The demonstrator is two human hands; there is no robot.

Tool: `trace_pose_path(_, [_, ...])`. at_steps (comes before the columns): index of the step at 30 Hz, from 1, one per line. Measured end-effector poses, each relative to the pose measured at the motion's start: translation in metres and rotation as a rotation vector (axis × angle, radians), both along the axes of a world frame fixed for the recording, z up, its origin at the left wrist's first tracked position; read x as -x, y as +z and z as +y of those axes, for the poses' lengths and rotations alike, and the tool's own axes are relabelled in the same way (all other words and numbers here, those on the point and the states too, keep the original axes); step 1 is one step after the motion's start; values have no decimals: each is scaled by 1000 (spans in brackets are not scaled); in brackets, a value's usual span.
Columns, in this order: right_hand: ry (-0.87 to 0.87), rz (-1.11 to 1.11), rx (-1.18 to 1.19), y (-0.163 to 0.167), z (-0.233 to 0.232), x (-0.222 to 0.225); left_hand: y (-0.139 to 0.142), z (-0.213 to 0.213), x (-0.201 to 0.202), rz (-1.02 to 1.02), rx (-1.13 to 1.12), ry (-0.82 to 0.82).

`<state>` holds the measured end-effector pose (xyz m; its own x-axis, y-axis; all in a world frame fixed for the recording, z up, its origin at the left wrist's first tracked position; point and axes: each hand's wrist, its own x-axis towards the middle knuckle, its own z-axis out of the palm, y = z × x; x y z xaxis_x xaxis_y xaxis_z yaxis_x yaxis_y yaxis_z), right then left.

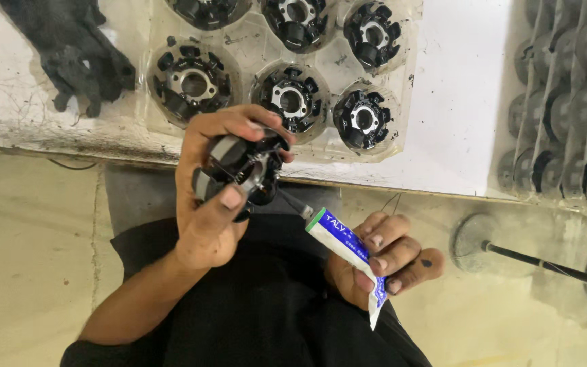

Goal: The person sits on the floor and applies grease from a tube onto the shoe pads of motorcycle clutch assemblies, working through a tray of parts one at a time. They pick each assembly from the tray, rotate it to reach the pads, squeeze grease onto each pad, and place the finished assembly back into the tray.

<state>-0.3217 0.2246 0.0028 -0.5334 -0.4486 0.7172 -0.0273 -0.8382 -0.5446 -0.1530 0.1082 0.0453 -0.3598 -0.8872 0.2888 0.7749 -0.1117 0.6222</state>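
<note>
A white bench point(463, 102) fills the far part of the view, its top scuffed and smeared with dark grime toward the left. Its near edge runs across the picture from left to right, worn and dirty at the left end. Below that edge lies a pale concrete floor point(28, 258), stained and bare on the left. On the right of the floor stands the round base of a fan point(473, 238), with a dark pole leaning off to the right.

On the bench, a clear plastic tray point(253, 54) holds round black motor parts point(292, 100) in separate cups, two rows in sight. A black glove point(69, 54) lies crumpled at the far left. At the right edge, stacks of more trays point(565, 109) stand close together. Between the clear tray and the stacks, a strip of white bench top is open.

The person sits close to the bench edge, in dark clothes. The left hand point(212, 197) is wrapped around a round black part point(242, 173), fingers over the top and thumb across the front, holding it just in front of the bench edge. The right hand point(382, 261) grips a small white and blue glue tube point(348, 255) with a green collar, fingers curled tight around it. The tube's thin nozzle points up and left and reaches the lower right side of the held part. Both hands hang over the person's lap, with open floor on either side.
</note>
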Motion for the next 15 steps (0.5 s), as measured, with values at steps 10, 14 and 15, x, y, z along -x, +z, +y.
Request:
trace_pose_path(10, [-87,49,59,-2,4,0,18,-1,0,-308,290,118])
trace_pose_path(14, [-193,128,124,-3,2,1,12,2,4,-320,279,104])
trace_pose_path(15, [-226,158,144,-2,2,1,11,3,5,-308,265,95])
